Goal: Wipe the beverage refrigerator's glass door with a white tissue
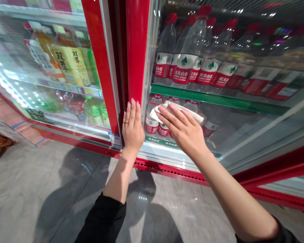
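Note:
My left hand point(133, 126) lies flat against the red door frame point(136, 54) of a drinks fridge, fingers straight and side by side, a thin ring on one. With the fingers of my right hand point(184, 130), I press a folded white cloth point(195, 116) to the glass door point(243, 131), low on the pane. Part of the cloth is hidden under the fingers. Behind the glass, water bottles point(183, 69) with red caps and red-and-white labels stand on a shelf with a green edge strip point(212, 98). More bottles point(152, 125) sit on the level below.
A second red-framed fridge point(96, 44) on the left holds tea and juice bottles point(68, 60). Along the bottom runs a red perforated base strip point(167, 170) above the grey tiled floor point(86, 189). Pink boxes point(10, 114) and a brown wooden object point(0, 145) are at far left.

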Demonstrator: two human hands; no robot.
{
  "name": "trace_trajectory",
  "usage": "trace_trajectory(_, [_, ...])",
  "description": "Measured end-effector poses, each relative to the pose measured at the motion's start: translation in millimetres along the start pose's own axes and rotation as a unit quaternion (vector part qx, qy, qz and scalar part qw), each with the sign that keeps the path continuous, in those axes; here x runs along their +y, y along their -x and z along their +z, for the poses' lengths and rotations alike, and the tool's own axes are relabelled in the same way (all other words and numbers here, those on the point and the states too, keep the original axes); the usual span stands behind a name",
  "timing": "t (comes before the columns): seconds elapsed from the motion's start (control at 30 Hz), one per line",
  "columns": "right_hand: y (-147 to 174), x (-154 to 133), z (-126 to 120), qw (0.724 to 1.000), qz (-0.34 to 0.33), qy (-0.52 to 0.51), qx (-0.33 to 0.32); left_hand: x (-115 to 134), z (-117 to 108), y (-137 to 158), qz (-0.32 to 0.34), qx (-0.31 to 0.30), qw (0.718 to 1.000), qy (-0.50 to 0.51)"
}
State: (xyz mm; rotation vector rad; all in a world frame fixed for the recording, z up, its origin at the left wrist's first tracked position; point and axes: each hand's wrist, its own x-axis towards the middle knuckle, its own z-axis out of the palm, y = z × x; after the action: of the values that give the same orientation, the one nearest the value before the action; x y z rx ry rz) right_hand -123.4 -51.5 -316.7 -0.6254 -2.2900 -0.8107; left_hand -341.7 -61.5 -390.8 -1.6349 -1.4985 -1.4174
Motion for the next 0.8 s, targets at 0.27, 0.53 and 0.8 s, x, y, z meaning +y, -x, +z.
trace_trajectory(0.27, [-36.1,-25.7,22.5,1.0,-0.016,-0.006,0.012,1.4,6.2,3.0,-0.009,0.021,1.0,0.009])
trace_trajectory(0.53, [-2.3,-1.2,-1.8,0.999,0.018,0.019,0.022,-12.3,-2.1,1.6,0.024,-0.001,1.0,-0.005])
trace_trajectory(0.8, [-24.9,-5.3,2.9,0.999,0.022,0.013,0.035,-4.5,2.6,0.4,0.023,0.041,0.999,-0.011])
